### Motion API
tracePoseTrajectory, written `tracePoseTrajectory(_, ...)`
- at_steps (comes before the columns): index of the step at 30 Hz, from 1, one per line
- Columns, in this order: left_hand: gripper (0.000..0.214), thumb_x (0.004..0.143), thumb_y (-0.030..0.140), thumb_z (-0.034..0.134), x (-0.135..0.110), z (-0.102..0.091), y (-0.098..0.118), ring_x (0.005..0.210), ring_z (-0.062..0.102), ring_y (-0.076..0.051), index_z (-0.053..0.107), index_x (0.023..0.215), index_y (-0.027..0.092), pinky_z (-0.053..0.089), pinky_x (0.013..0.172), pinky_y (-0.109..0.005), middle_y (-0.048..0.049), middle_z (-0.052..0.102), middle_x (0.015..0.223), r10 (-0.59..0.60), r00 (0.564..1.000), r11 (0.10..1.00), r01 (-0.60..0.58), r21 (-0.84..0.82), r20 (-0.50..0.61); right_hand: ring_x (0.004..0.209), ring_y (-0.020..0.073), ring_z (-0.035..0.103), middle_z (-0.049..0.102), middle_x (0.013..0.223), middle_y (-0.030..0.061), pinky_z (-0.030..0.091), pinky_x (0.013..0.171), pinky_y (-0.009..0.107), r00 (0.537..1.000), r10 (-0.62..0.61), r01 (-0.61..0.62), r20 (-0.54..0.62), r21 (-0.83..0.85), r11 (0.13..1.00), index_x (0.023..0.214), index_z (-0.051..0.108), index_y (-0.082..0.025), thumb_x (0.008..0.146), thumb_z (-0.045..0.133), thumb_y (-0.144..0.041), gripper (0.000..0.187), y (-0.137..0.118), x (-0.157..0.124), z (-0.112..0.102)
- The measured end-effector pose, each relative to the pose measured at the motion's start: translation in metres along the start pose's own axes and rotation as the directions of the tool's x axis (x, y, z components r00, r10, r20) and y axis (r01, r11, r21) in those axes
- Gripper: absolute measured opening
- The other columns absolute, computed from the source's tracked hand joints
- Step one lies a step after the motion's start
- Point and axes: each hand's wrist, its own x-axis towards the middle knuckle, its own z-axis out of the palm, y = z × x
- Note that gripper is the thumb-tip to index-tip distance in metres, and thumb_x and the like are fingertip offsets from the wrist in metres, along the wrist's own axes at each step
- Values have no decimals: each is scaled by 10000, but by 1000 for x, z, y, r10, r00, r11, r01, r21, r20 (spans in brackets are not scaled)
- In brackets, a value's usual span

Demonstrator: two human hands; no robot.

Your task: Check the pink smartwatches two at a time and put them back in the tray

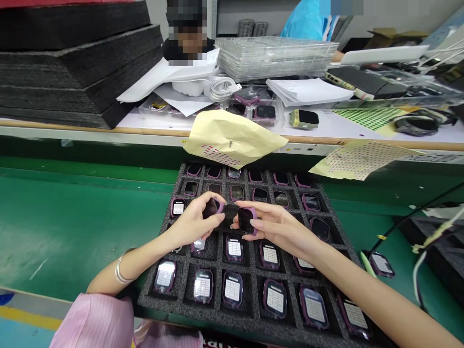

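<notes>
My left hand is closed around a purple-rimmed smartwatch body with a dark screen. Close by on the right, my right hand grips a second smartwatch body, also purple-edged and dark, between thumb and fingers. Both are held above a black foam tray divided into square compartments. Most visible compartments hold a similar watch body. Those in the near rows show lit white screens, such as one watch, while watches in the far rows, like one, are dark. My hands and forearms hide some compartments.
Behind the tray runs a shelf edge with yellow sticker sheets hanging over it. Stacked black foam stands left, clear plastic trays centre. A separate lit watch lies right, near cables. A person is across the shelf.
</notes>
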Motion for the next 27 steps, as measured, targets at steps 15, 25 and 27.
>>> tracePoseTrajectory(15,320,796,155,541,-3,5,-5,678,501,-130,489,1108,208,416,631,-231,17,529,826,209,976,929,-182,323,-52,1016,250,636,680,1060,88,575,814,377,996,-47,42,-73,-77,996,1183,638,-197,794,752,-260,410,4,0,1)
tracePoseTrajectory(25,317,808,188,536,-5,6,-3,757,524,-159,477,1119,200,423,690,-251,-9,552,881,219,976,918,-202,342,-14,984,250,648,685,1038,87,584,796,380,992,-76,66,-96,-103,992,1180,644,-199,765,778,-273,442,4,-3,2)
tracePoseTrajectory(27,305,815,187,532,-6,6,-3,750,519,-155,478,1115,199,424,688,-248,-5,552,874,218,976,918,-201,342,-12,978,248,649,683,1023,84,590,775,365,993,-69,60,-95,-91,994,1166,653,-193,765,776,-260,425,3,-3,3)
